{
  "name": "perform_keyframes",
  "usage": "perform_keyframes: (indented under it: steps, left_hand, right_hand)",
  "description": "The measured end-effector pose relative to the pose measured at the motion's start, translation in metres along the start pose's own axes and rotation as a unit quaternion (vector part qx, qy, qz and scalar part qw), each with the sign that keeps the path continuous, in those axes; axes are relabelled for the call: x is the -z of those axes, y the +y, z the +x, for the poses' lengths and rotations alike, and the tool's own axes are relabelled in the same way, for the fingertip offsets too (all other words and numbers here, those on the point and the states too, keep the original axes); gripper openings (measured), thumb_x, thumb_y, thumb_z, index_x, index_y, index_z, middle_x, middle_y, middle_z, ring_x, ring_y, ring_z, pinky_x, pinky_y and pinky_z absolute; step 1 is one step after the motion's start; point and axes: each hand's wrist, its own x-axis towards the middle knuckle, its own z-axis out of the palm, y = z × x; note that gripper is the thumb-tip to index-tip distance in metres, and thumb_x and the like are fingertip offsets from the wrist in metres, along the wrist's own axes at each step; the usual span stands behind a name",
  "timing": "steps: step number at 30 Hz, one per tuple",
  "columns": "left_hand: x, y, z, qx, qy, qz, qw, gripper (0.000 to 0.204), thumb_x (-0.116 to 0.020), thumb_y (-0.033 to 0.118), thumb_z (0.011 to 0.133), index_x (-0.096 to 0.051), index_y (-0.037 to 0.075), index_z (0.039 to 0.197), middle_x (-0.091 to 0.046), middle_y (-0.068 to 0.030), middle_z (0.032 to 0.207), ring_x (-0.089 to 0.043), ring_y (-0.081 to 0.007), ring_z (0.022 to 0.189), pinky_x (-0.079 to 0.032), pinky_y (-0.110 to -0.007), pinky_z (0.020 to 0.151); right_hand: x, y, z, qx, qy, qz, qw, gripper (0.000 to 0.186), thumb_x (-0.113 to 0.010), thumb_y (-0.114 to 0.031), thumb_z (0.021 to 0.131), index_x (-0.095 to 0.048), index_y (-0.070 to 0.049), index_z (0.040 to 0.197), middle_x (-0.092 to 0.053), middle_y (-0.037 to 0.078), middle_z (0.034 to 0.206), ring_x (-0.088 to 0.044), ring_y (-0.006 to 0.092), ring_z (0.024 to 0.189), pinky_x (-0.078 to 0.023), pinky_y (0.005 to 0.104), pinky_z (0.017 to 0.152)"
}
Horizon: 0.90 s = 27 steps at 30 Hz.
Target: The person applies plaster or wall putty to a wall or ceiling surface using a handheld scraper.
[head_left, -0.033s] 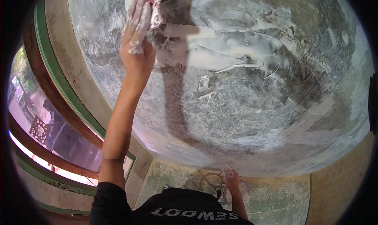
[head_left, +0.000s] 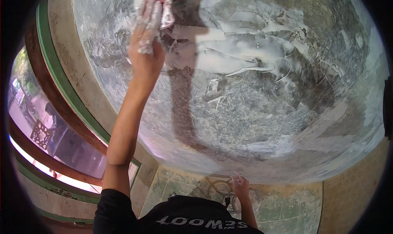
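Left hand [head_left: 146, 56], clamped on scraper [head_left: 168, 17], shifts right, upper left. Right hand [head_left: 240, 184]: cannot tell. Tilting may gouge plaster [head_left: 241, 56].

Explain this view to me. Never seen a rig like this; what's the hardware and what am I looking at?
No robot here: a person works bare-handed. The view comes from the left of two fisheye cameras worn on the head, looking down, so straight edges bend near the rim.

The big grey surface is a wall, streaked with white paste. The left hand, fingers smeared white, holds a pale flat tool with a reddish patch at the wall. The right hand is low, above the greenish tiled floor; whether it grips anything is unclear. At left is a window.
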Motion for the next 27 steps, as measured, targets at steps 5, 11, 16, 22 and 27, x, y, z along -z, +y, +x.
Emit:
perform_keyframes:
  steps: [5,11,16,22,27]
  left_hand:
    - [-0.016,0.026,-0.030,0.017,-0.104,0.058,0.993,0.075,-0.054,-0.016,0.069,-0.054,0.013,0.138,-0.048,-0.0105,0.147,-0.044,-0.0346,0.135,-0.047,-0.042,0.106]
    - [0.002,0.067,-0.047,0.026,-0.249,-0.016,0.968,0.080,-0.065,-0.010,0.059,-0.050,0.005,0.136,-0.038,-0.0188,0.151,-0.046,-0.0419,0.131,-0.049,-0.043,0.099]
    - [0.005,0.075,-0.042,0.026,-0.237,-0.015,0.971,0.081,-0.063,-0.012,0.059,-0.049,0.004,0.138,-0.040,-0.0209,0.149,-0.043,-0.0430,0.133,-0.049,-0.045,0.101]
    - [0.057,0.136,-0.101,0.202,-0.185,-0.265,0.924,0.074,-0.051,-0.018,0.066,-0.049,0.000,0.137,-0.046,-0.0251,0.144,-0.042,-0.0424,0.136,-0.045,-0.048,0.106]
    - [0.083,0.218,-0.156,0.637,-0.068,-0.463,0.613,0.053,-0.049,-0.011,0.090,-0.040,-0.003,0.141,-0.053,-0.0133,0.138,-0.054,-0.0248,0.124,-0.042,-0.039,0.108]
  right_hand:
    - [0.003,-0.034,-0.003,0.046,0.025,0.010,0.999,0.041,-0.062,-0.024,0.092,-0.062,0.003,0.123,-0.071,0.022,0.097,-0.071,0.0299,0.087,-0.054,0.0387,0.075]
    - [0.008,-0.044,-0.007,0.043,0.024,0.020,0.999,0.037,-0.061,-0.019,0.093,-0.062,0.001,0.124,-0.071,0.020,0.092,-0.071,0.0265,0.078,-0.054,0.0377,0.069]
    - [0.002,-0.014,0.002,0.122,0.020,-0.022,0.992,0.036,-0.061,-0.020,0.094,-0.063,0.002,0.122,-0.070,0.020,0.092,-0.071,0.0264,0.081,-0.054,0.0372,0.069]
    - [0.005,-0.150,0.004,0.098,-0.017,0.078,0.992,0.033,-0.054,-0.013,0.100,-0.058,0.005,0.127,-0.071,0.016,0.104,-0.070,0.0178,0.086,-0.054,0.0282,0.071]
    - [0.006,-0.218,-0.010,0.071,-0.082,0.251,0.962,0.031,-0.052,-0.010,0.100,-0.057,0.007,0.126,-0.069,0.010,0.107,-0.066,0.0124,0.083,-0.048,0.0232,0.069]
